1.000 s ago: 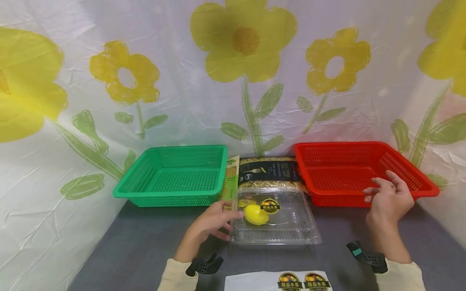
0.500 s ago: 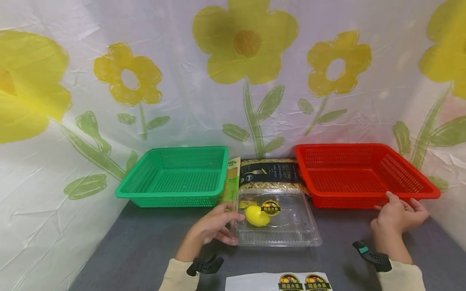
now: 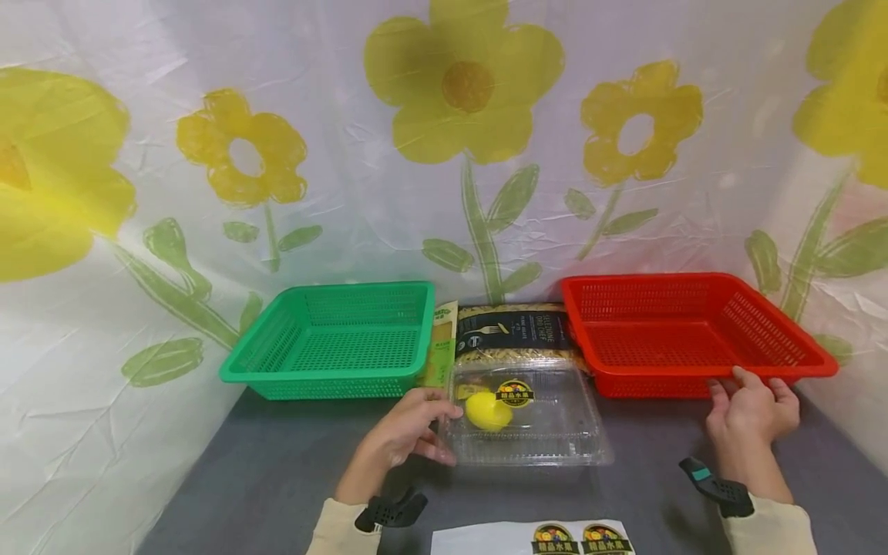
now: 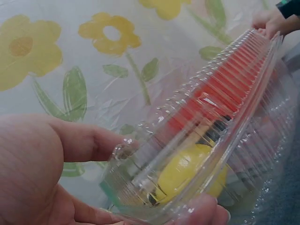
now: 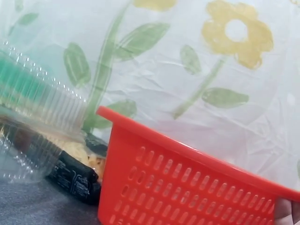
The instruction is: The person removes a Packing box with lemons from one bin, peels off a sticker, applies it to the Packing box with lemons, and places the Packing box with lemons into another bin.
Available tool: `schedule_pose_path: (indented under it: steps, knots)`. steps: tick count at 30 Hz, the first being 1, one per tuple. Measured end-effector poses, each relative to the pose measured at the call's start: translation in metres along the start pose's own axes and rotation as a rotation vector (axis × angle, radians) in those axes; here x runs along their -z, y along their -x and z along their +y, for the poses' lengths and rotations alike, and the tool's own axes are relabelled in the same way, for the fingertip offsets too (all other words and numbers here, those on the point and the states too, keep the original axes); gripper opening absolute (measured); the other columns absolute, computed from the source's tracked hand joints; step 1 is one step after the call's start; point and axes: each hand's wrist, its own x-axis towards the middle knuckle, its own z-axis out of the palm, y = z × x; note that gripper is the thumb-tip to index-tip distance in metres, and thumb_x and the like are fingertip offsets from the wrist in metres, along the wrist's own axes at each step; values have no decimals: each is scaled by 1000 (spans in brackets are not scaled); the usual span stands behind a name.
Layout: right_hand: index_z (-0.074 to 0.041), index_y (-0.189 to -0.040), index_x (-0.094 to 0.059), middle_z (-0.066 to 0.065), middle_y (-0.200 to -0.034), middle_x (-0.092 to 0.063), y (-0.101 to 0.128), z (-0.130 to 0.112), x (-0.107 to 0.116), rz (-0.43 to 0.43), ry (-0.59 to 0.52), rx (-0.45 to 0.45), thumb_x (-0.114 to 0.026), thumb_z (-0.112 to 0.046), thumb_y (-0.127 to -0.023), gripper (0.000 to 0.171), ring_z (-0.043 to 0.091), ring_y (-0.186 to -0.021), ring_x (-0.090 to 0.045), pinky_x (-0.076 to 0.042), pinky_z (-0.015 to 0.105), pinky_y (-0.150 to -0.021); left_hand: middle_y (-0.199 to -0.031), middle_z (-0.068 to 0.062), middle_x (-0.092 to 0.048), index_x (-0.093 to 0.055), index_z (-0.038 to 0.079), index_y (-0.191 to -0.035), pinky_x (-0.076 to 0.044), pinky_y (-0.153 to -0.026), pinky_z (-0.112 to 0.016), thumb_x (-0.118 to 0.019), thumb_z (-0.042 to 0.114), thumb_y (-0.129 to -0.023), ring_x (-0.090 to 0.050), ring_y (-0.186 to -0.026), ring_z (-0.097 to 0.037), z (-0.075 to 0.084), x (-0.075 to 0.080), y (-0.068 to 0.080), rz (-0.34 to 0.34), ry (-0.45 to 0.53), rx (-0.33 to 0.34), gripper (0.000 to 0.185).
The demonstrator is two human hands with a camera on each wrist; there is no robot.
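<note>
A clear plastic clamshell box (image 3: 526, 420) lies on the grey table with a yellow lemon (image 3: 489, 411) inside and a round fruit sticker on its lid. My left hand (image 3: 408, 433) holds the box's left corner, thumb above and fingers below; the left wrist view shows the box (image 4: 211, 140) and the lemon (image 4: 187, 173) pinched close up. My right hand (image 3: 752, 408) grips the near rim of the red basket (image 3: 694, 327), seen close in the right wrist view as the red basket (image 5: 187, 183).
A green basket (image 3: 340, 337) stands at the back left. A dark pasta packet (image 3: 513, 331) and a green packet (image 3: 440, 351) lie between the baskets. A white sheet with two stickers (image 3: 534, 538) lies at the near edge. Flowered cloth walls surround the table.
My right hand has dropped from over the red basket's front corner to the near rim and taken hold of it. The left hand stays on the box's corner.
</note>
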Motion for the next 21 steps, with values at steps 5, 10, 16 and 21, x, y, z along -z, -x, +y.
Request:
schedule_pose_path:
  steps: [5,10,16,21]
  knots:
    - [-25,-116,-41,-5,-120,-43,-1,0,-2,10,28,-13,-70,5,-89,50,20,-77,-63,-62,35,-67,-104,-15,-51,-49,-9,-133,-61,-63,-50,-68,18,-91,-62,-52,-27,5,2,8,29,13,-35,54]
    - [-25,-116,-41,-5,-119,-44,-1,1,-1,3,28,-13,-70,5,-89,50,20,-79,-66,-62,35,-66,-125,-23,-48,-40,-8,-145,-62,-62,-45,-67,20,-92,-64,-53,-26,17,5,18,44,12,-45,66]
    - [-25,-117,-40,-4,-120,-44,0,-2,0,-14,17,5,-71,5,-88,51,20,-78,-63,-61,34,-67,-148,-26,-38,-30,-4,-154,-59,-53,-35,-65,21,-94,-70,-58,-34,43,4,14,43,-2,-83,74]
    - [-26,-118,-40,-3,-121,-45,0,-4,1,-7,15,-7,-70,5,-89,51,20,-71,-62,-61,33,-64,-124,-21,-45,-45,-4,-143,-61,-59,-41,-63,18,-96,-67,-55,-34,71,3,1,47,3,-92,55]
